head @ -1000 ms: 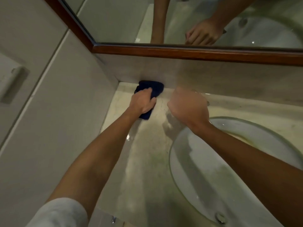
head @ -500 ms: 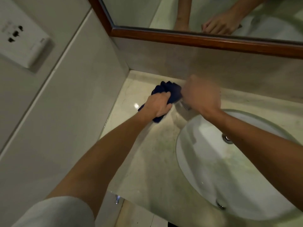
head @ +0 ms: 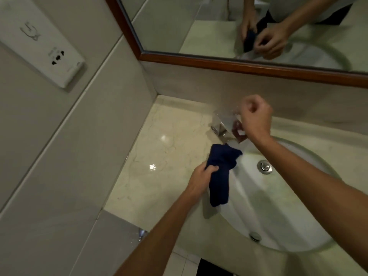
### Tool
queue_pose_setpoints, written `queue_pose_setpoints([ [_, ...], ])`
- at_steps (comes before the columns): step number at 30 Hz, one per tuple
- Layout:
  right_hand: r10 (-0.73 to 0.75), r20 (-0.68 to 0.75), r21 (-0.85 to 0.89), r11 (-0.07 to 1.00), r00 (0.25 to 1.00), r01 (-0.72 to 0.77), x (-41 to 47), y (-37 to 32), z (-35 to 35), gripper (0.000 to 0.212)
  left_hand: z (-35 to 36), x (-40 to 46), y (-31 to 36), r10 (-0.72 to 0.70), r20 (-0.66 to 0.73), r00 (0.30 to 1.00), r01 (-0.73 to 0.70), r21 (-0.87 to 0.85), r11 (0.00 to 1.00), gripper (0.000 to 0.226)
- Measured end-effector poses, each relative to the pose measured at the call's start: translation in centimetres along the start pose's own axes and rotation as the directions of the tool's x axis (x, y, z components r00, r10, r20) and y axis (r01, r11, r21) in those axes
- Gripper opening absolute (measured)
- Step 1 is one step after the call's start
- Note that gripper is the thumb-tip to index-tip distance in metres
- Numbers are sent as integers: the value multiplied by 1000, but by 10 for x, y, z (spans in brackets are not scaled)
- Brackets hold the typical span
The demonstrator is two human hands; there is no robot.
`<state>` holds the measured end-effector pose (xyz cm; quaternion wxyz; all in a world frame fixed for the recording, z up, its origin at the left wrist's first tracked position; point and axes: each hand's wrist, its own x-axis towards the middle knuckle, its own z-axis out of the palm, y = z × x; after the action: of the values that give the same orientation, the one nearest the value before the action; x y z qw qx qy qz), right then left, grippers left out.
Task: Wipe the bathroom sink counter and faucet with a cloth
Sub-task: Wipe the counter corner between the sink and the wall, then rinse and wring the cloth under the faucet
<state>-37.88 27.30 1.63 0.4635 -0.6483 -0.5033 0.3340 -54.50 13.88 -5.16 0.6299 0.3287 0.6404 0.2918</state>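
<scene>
My left hand point(head: 200, 181) grips a dark blue cloth point(head: 219, 174) above the left rim of the white sink point(head: 288, 206); the cloth hangs down limp, its top just under the spout. The chrome faucet point(head: 222, 127) stands at the back of the cream marble counter point(head: 159, 156), blurred. My right hand point(head: 255, 116) is curled at the faucet's top, fingers round its lever, which the hand mostly hides.
A wood-framed mirror point(head: 199, 26) above the backsplash reflects both hands. A white socket plate point(head: 45, 46) sits on the tiled left wall. The sink has a chrome drain point(head: 264, 166) and an overflow hole point(head: 255, 236). The counter's front edge runs close below my arms.
My left hand has pulled the cloth off the back counter and lifted it to the sink's rim under the spout. My right hand stayed at the faucet. The camera tilted back.
</scene>
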Motion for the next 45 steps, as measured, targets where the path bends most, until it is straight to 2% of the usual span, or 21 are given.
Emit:
queue_pose_setpoints([
  [2, 74, -219, 51, 997, 973, -64, -37, 7, -30, 10, 8, -10, 2, -105, 25, 994, 108, -335, 936, 22],
  [3, 127, -261, 62, 991, 957, -115, -60, 17, -41, 11, 12, -13, 3, -133, 53, 990, 143, -434, 889, 26],
  [4, 184, -230, 60, 983, 956, -175, -82, 28, -49, 12, 15, -15, 4, -134, 77, 988, 155, -492, 857, 34],
  [6, 332, 11, 41, 942, 943, -332, -117, 45, -52, 23, 19, -15, 6, -96, 97, 991, 133, -533, 835, 53],
  [8, 468, 250, 71, 865, 848, -498, -130, 56, -44, 37, 23, -16, 9, -49, 118, 992, 103, -521, 847, 59],
  [9, 514, 322, 97, 818, 795, -567, -132, 58, -39, 36, 24, -16, 8, -19, 145, 989, 91, -508, 856, 57],
  [12, 563, 338, 162, 755, 754, -636, -125, 65, -26, 25, 28, -8, 1, 21, 217, 976, 80, -447, 891, 53],
  [14, 529, 343, 179, 775, 776, -607, -120, 75, -22, 19, 31, 2, -5, 4, 189, 982, 57, -317, 947, 70],
  [15, 499, 367, 158, 798, 785, -581, -116, 79, -23, 19, 34, 7, -7, 3, 141, 990, 30, -227, 973, 68],
  [17, 455, 388, 68, 853, 801, -517, -104, 91, -26, 25, 42, 19, -13, 37, 37, 999, -33, -93, 995, 50],
  [19, 467, 243, 22, 874, 851, -486, -79, 102, -31, 23, 50, 32, -22, 111, 7, 994, -111, -23, 994, 43],
  [21, 418, 75, 68, 904, 906, -422, -47, 107, -37, 16, 59, 45, -29, 173, -12, 985, -173, -12, 985, 38],
  [22, 366, 63, 92, 924, 929, -370, -32, 106, -37, 14, 63, 49, -29, 190, -36, 981, -190, -16, 982, 37],
  [24, 259, 144, 153, 948, 955, -280, -8, 100, -32, 20, 73, 60, -27, 222, -72, 972, -224, -15, 975, 37],
  [27, 159, 315, 245, 939, 936, -242, 16, 91, -18, 29, 85, 74, -26, 263, -122, 957, -269, -32, 963, 35],
  [29, 69, 317, 206, 969, 946, -140, 25, 96, -12, 33, 89, 81, -25, 268, -131, 954, -274, -30, 961, 37],
  [33, -123, 197, 60, 992, 973, 113, 30, 112, -2, 26, 89, 93, -31, 300, -88, 950, -299, 30, 954, 45],
  [37, -241, 137, 69, 970, 961, 233, 33, 127, 9, 16, 86, 99, -42, 351, -117, 929, -337, 123, 933, 45],
  [38, -242, 127, 89, 969, 962, 232, 34, 128, 10, 11, 86, 98, -42, 371, -126, 920, -354, 134, 926, 44],
  [42, -122, 114, 199, 975, 986, 97, 38, 134, 9, 23, 88, 99, -44, 436, -209, 875, -412, 149, 899, 49],
  [45, 23, -72, 285, 958, 997, -1, 24, 158, 4, 19, 89, 99, -44, 480, -248, 842, -454, 158, 877, 61],
])
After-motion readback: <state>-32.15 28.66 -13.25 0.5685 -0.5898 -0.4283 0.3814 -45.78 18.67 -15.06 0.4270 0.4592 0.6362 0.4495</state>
